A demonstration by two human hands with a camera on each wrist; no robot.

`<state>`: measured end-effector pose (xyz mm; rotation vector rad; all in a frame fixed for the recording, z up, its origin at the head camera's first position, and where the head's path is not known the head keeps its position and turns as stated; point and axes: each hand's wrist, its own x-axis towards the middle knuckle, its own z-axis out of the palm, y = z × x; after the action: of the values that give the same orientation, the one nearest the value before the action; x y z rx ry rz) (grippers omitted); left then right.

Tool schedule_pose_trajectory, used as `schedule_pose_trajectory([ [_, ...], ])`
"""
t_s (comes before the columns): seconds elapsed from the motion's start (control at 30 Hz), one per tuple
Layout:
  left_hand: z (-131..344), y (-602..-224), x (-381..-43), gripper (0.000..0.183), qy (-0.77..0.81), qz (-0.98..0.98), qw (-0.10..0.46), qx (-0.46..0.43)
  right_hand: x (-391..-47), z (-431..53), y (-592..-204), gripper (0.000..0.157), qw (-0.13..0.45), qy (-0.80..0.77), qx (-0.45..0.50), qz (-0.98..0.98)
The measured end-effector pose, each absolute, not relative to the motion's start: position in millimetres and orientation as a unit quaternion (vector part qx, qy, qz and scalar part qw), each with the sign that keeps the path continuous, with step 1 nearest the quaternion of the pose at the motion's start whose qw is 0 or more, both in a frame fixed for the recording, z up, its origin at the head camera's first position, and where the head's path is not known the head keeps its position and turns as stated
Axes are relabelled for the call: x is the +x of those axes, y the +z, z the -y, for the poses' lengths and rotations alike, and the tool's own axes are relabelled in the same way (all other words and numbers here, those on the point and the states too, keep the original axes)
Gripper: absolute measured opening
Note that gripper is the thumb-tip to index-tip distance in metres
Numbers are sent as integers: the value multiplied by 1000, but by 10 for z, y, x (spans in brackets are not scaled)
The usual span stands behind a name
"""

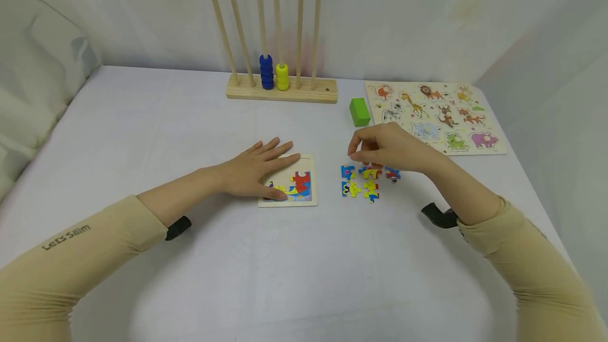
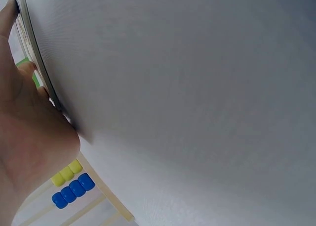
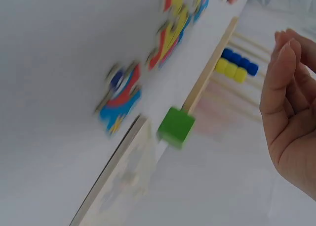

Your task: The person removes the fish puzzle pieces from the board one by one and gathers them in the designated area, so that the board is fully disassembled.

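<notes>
In the head view my left hand (image 1: 247, 173) lies with spread fingers across a small wooden puzzle tray (image 1: 311, 162), its thumb over the fitted pieces. A red puzzle piece (image 1: 300, 181) sits in the tray beside blue and yellow ones. My right hand (image 1: 389, 146) hovers just above several loose puzzle pieces (image 1: 371, 186), fingers loosely bent and thumb near the index fingertip. Nothing shows between those fingertips in the right wrist view, where the hand (image 3: 294, 107) is apart from a red and blue piece (image 3: 118, 97). The left wrist view shows my palm (image 2: 34, 137) by the tray's edge.
Behind the tray stands a wooden peg rack (image 1: 304, 95) with blue beads (image 1: 267, 73) and yellow beads (image 1: 282, 77). A green block (image 1: 359, 112) lies left of an animal puzzle board (image 1: 404, 115) at the back right, close to my right hand.
</notes>
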<state>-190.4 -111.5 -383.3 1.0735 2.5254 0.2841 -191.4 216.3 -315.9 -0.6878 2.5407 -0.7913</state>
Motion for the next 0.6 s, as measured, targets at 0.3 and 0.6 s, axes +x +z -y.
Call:
schedule_pose_trajectory([
  [0.3, 1113, -3830, -1911, 92, 101, -899, 194, 378, -1885, -1717, -3261, 16, 199, -322, -276, -883],
  [0.6, 1127, -3828, -1916, 90, 108, -896, 188, 387, -1914, -1373, -3464, 24, 268, -300, -286, -870],
])
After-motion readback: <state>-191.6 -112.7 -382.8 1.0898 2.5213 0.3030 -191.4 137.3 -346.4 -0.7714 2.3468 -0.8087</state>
